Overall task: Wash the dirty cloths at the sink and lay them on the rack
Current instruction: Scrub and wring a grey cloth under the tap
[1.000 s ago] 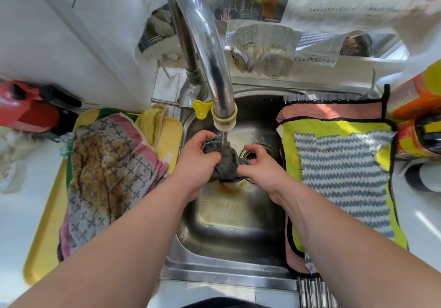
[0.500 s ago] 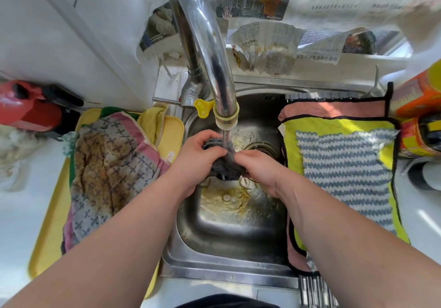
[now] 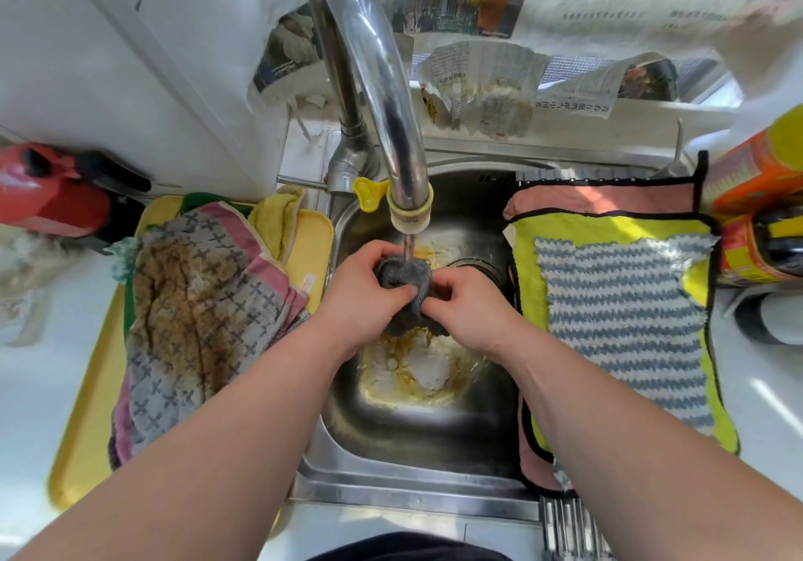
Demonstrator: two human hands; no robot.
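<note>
- Under the running tap (image 3: 378, 82), our hands, the left hand (image 3: 360, 297) and the right hand (image 3: 471, 306), both squeeze a dark grey cloth (image 3: 404, 276) over the sink (image 3: 391, 489).
- To our left, a stained cloth (image 3: 195, 321) lies on a yellow tray (image 3: 82, 439).
- To our right, a striped cloth (image 3: 621, 321) lies on the rack (image 3: 569, 530).

A steel sink (image 3: 391, 443) sat in the white counter (image 3: 39, 408), directly below the grip. Left of the grip, a yellow tray (image 3: 82, 452) on the counter bore stained cloths (image 3: 195, 321). Right of it, a rack (image 3: 569, 526) carried a pink cloth (image 3: 608, 199), yellow cloth (image 3: 608, 228) and striped cloth (image 3: 621, 321).
</note>
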